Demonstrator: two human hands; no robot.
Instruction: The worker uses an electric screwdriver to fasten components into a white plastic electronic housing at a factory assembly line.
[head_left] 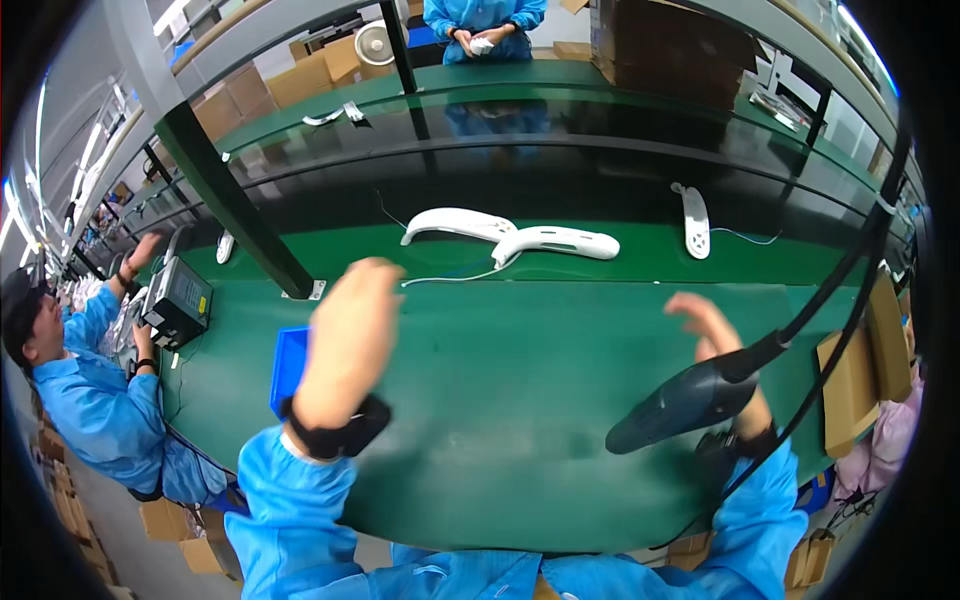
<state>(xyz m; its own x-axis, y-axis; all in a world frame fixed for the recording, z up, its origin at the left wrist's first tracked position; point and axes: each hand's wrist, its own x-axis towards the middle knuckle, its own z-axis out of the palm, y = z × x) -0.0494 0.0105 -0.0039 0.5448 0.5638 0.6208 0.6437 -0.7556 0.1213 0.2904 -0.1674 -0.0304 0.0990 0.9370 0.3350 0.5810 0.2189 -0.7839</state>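
Observation:
My left hand point(352, 335) is raised over the left part of the green bench, smeared by motion, and its fingers cannot be read. On the right, my right hand point(708, 325) has its fingers stretched out with nothing seen in them; a hanging dark power tool point(685, 402) covers part of that hand and wrist. Beyond both hands, a white curved plastic part point(458, 222) lies touching a second white curved part point(562, 242). Thin wires trail from them. Farther right, a third white part point(696, 224) with a wire lies by itself.
A blue bin point(290, 368) sits beside my left wrist. A green post point(235, 200) rises from the bench behind it. Black cables point(850, 265) hang at the right, near an open cardboard box point(850, 375). One co-worker point(110, 370) is at the left, another point(485, 30) across the bench.

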